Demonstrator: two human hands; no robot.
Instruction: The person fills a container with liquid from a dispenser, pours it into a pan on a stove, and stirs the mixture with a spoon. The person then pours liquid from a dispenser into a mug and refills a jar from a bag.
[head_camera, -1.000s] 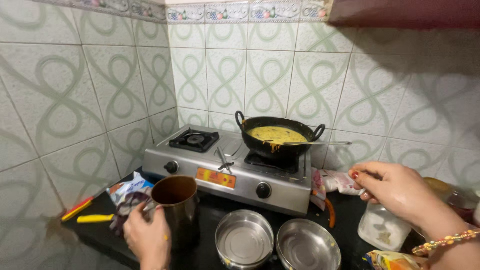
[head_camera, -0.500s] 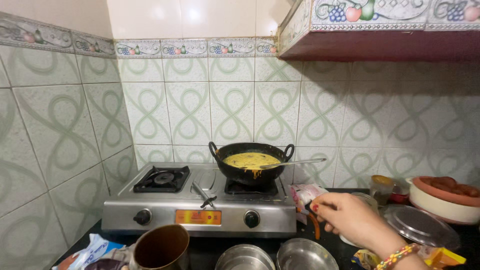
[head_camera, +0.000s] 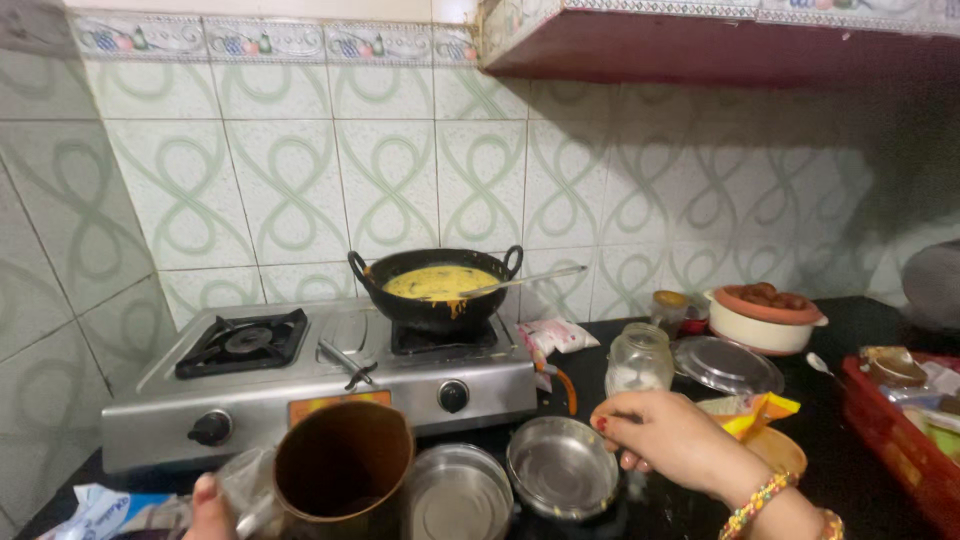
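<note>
The right hand hovers low over the counter, its fingers curled in and pinched on something small and thin; what it is cannot be made out. The hand sits just beside a round steel tin, at its right rim, and a glass jar stands just behind it. Beaded bangles circle the wrist.

Of the left hand only a thumb and a bit of the palm show at the bottom edge, pressed to the side of a dark metal cup; how far its fingers wrap around cannot be told. A second steel tin lies between the cup and the first tin.

Behind them a two-burner gas stove carries a black pan of yellow batter with a spoon resting in it. The counter is black, the walls tiled with green loops, a shelf overhead.
</note>
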